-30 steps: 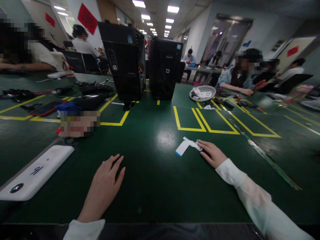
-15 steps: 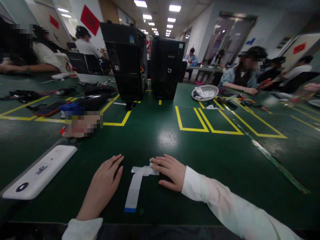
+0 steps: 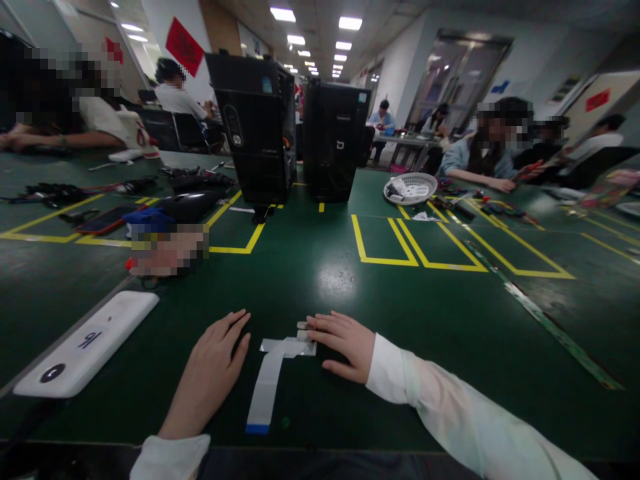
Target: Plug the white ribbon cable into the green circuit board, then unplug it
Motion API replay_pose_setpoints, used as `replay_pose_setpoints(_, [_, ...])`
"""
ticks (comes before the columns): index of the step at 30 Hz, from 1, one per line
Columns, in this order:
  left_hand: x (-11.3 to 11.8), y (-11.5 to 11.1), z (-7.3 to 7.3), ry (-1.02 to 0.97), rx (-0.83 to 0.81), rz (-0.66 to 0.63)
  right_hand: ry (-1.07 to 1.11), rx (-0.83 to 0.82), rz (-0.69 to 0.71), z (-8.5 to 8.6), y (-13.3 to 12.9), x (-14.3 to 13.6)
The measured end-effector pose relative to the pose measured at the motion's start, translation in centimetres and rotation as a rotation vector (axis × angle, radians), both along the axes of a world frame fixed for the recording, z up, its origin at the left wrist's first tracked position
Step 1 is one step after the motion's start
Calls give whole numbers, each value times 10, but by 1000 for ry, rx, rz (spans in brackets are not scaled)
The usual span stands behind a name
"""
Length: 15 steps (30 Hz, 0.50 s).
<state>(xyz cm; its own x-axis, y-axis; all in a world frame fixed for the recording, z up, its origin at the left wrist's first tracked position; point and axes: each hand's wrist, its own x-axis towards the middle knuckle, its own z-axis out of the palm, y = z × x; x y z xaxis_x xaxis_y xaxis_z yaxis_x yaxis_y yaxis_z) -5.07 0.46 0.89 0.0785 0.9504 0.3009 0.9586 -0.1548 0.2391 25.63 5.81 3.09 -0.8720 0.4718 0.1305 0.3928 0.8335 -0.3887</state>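
A flat white ribbon cable [image 3: 266, 390] with a blue end lies on the green table between my hands. Its wider top part bends sideways, and a small silvery tab sticks up at its upper right. My right hand [image 3: 345, 343] rests palm down just right of the cable, fingers stretched out, with the fingertips at the tab. Whether they press on it I cannot tell. To the left, my left hand [image 3: 213, 367] lies on the table with its fingers extended and nothing in them, apart from the cable.
A white power-bank-like device [image 3: 87, 347] lies at the left. Two black computer towers [image 3: 260, 133] stand at the back. A white basket [image 3: 411, 189] holds small parts. A long green strip [image 3: 555, 327] lies at the right. Several people sit around.
The ribbon cable has shifted slightly left and toward me relative to my right hand, and more of its tab shows. My hands keep nearly the same pose; the view has moved a little.
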Motion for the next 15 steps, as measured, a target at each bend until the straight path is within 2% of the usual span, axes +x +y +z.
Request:
replay_pose_setpoints(6, [0, 0, -1, 2, -8, 6, 14, 16, 4, -3, 0, 0])
replay_pose_setpoints(15, [1, 0, -1, -21, 16, 7, -16, -10, 6, 3, -1, 0])
